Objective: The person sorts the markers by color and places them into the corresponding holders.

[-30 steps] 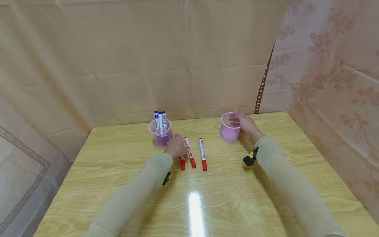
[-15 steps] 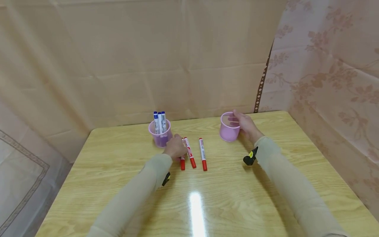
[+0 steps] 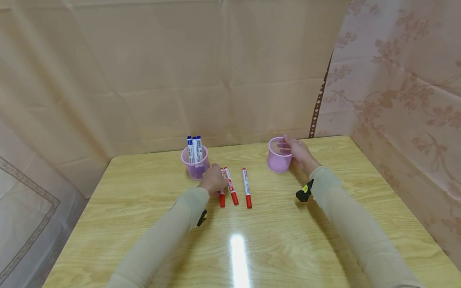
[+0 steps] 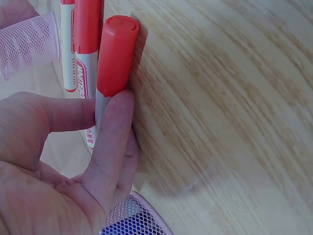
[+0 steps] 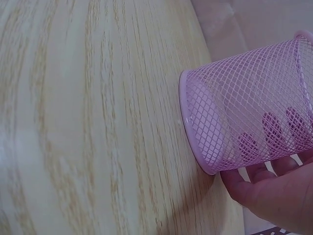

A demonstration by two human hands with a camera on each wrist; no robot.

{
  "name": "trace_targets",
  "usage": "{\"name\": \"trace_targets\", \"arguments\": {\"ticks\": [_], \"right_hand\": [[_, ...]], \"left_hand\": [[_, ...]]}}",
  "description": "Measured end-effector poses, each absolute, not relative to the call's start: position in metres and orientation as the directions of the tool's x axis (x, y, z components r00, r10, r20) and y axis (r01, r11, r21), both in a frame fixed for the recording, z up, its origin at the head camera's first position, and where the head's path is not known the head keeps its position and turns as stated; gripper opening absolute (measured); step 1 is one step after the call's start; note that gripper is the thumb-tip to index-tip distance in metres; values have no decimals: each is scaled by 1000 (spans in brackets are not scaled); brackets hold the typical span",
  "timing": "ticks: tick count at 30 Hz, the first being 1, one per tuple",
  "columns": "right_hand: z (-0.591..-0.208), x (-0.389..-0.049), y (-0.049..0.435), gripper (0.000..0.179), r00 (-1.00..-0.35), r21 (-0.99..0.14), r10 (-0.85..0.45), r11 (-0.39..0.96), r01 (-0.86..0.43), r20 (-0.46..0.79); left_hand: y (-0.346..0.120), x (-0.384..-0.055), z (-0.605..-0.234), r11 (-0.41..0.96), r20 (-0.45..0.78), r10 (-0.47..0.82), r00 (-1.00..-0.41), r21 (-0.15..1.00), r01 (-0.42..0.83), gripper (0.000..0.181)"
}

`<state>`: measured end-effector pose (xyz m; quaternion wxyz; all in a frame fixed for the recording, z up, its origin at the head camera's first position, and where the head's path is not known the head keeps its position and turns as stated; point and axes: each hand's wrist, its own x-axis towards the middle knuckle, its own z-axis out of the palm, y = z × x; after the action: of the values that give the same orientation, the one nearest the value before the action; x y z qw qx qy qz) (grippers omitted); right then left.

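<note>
My left hand (image 3: 213, 180) pinches the nearest-left red-capped whiteboard marker (image 4: 117, 56) between thumb and fingers, just below its cap. Right beside it lies a second red-capped marker (image 3: 231, 186), and a third red-capped marker (image 3: 247, 188) is a little farther right. At the back right, my right hand (image 3: 300, 153) holds a pink mesh pen cup (image 3: 279, 162) by its right side, the fingers showing through the mesh in the right wrist view. The cup stands upright with no markers in it. Part of the pinched marker is hidden behind the left hand.
Another pink mesh pen cup (image 3: 196, 170) stands just behind the left hand, with several blue-capped markers (image 3: 194, 149) upright in it. The wooden table (image 3: 144, 184) ends at a beige cloth backdrop (image 3: 162, 80); a floral cloth (image 3: 403, 100) hangs on the right.
</note>
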<state>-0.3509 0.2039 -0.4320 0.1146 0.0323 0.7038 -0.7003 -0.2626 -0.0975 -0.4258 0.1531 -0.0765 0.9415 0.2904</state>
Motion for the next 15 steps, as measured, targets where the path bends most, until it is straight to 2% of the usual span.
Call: {"name": "trace_targets", "arguments": {"ticks": [15], "right_hand": [[-430, -349, 205, 67, -969, -977, -130, -6, 214, -211]], "left_hand": [[-95, -261, -422, 827, -335, -58, -940, 511, -233, 63]]}}
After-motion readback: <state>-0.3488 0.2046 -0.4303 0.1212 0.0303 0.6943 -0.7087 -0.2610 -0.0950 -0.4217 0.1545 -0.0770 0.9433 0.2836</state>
